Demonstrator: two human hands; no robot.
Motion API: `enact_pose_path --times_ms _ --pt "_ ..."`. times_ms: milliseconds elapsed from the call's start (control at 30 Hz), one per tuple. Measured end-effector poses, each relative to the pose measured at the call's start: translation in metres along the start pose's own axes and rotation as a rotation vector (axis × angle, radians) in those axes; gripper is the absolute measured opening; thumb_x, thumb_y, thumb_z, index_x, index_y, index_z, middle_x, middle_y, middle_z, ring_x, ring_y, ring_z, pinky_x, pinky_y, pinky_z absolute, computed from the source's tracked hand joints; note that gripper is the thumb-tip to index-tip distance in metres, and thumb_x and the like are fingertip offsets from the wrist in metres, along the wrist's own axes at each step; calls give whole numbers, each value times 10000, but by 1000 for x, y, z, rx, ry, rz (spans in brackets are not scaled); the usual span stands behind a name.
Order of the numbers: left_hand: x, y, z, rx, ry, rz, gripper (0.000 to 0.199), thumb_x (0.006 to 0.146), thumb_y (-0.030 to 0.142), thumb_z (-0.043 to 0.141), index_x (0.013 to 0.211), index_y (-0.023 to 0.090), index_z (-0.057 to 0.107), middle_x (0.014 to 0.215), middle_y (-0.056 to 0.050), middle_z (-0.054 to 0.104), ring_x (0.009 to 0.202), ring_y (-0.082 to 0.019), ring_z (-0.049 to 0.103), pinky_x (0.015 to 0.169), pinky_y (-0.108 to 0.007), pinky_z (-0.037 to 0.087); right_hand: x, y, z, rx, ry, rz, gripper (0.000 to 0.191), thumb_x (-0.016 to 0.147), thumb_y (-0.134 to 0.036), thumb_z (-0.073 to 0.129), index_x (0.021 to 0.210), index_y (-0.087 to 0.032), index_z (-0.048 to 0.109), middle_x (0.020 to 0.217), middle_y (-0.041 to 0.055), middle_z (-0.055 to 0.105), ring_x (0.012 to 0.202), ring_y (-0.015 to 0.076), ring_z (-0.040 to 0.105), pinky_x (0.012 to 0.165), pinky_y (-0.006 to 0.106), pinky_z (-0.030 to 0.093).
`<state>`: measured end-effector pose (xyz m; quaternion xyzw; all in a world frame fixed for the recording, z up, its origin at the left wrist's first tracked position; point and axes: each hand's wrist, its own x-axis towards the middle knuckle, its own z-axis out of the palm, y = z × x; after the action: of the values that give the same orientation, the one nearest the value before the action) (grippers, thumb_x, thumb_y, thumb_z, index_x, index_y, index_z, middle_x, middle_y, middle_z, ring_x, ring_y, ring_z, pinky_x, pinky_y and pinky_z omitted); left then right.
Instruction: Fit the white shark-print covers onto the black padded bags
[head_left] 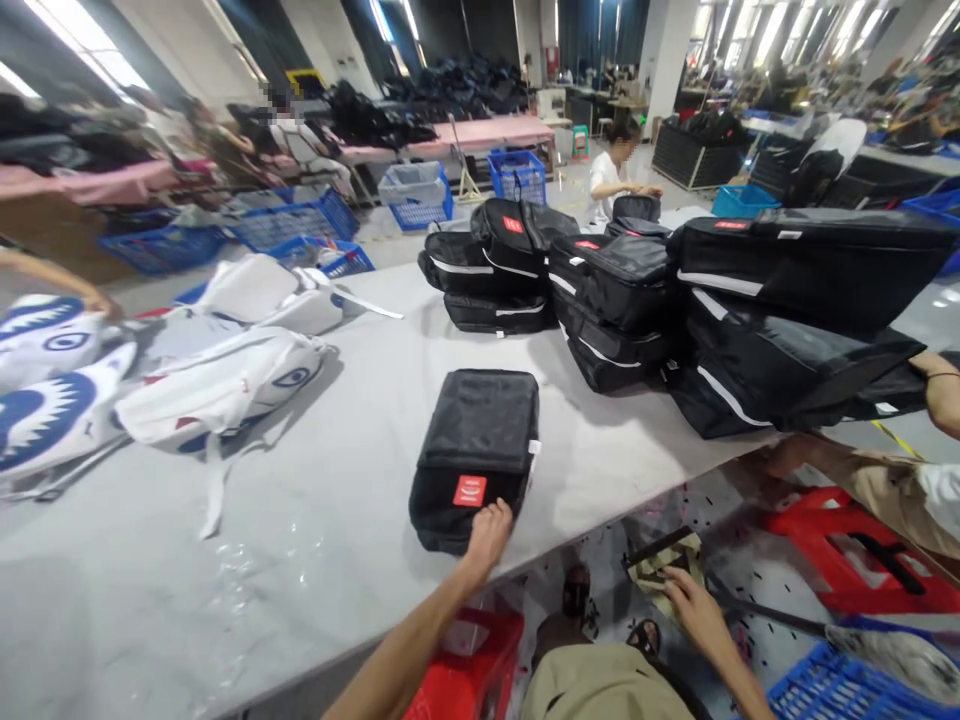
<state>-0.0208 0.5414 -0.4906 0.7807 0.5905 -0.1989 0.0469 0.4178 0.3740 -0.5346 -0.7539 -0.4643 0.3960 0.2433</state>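
Observation:
A black box-shaped fabric bag [480, 425] with a red label lies flat on the pale table. My left hand [491, 530] is closed over its near right corner, fingers curled on the black fabric just beside the label. Below the table edge, my right hand [690, 600] hangs with its fingers loosely bent and slightly apart. Behind its fingers is a khaki piece [679, 560] with a dark bar along its top. Whether the fingers touch this piece I cannot tell.
Stacked black bags [615, 290] fill the table's far right side. White backpacks [240, 385] with blue printed eyes lie at left, another person's hand [97, 300] beside them. Red stools [862, 550] and a blue crate [832, 685] stand below the edge. A co-worker's arm [941, 390] reaches in at right.

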Motion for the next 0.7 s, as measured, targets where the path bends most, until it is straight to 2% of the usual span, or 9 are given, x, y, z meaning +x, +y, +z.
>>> enact_pose_path --times_ms 133,233,300,333,400,500,567,633,700 --pt "-61 66 4 -19 -24 145 593 1003 88 603 1589 5 627 1336 -303 724 1208 -373 750 979 -485 618 14 -103 18 -170 -167 -424 615 983 -439 507 1497 -198 742 1430 154 745 1358 316 704 1216 487 547" --pt "-96 95 -8 -45 -34 237 651 943 106 705 1589 53 641 1339 -265 739 1220 -359 752 981 -462 625 4 -134 37 -425 -284 -749 766 873 -218 671 1637 -247 640 1719 134 525 1634 348 450 1369 550 367" --pt "-111 104 -29 -61 -51 276 673 945 85 678 1612 32 605 1347 -264 735 1231 -358 745 984 -462 611 -5 -141 49 -557 -300 -904 900 777 -148 768 1657 -252 614 1803 138 399 1707 415 299 1376 616 335" --pt "-117 106 -43 -71 -56 290 658 960 72 643 1615 21 592 1323 -263 741 1206 -357 749 964 -464 603 -8 -145 53 -586 -269 -973 901 773 -144 797 1651 -235 615 1811 146 380 1716 439 258 1368 634 343" --pt "-126 104 -76 -88 -48 296 586 996 66 576 1579 20 612 1204 -240 764 1090 -347 764 886 -465 583 -12 -160 54 -577 -146 -1082 700 846 -181 821 1534 -190 694 1722 151 516 1689 445 313 1352 638 363" --pt "-136 94 -134 -84 37 304 493 1039 97 547 1518 68 659 1172 -209 762 1064 -342 751 903 -489 567 -8 -202 38 -569 18 -1141 223 990 -295 796 1182 -182 780 1311 113 763 1435 372 598 1273 583 439" --pt "-141 91 -177 -72 148 324 500 1044 91 554 1534 102 655 1279 -211 754 1181 -347 726 1041 -526 545 2 -233 18 -621 34 -1137 253 1006 -361 808 1191 -190 778 1177 102 764 1168 317 674 1048 488 541" --pt "-142 95 -220 -71 292 332 501 1054 88 556 1535 175 668 1421 -190 720 1361 -336 661 1204 -539 465 15 -256 -5 -669 20 -1166 472 1012 -417 814 1443 -245 730 1219 104 750 1075 299 653 907 446 517" --pt "-140 106 -258 -86 356 400 361 1073 119 548 1357 191 759 1396 -147 742 1301 -313 689 1150 -497 515 29 -264 -26 -654 25 -1158 400 1063 -370 750 1446 -256 740 1198 108 746 1068 273 639 877 401 477"
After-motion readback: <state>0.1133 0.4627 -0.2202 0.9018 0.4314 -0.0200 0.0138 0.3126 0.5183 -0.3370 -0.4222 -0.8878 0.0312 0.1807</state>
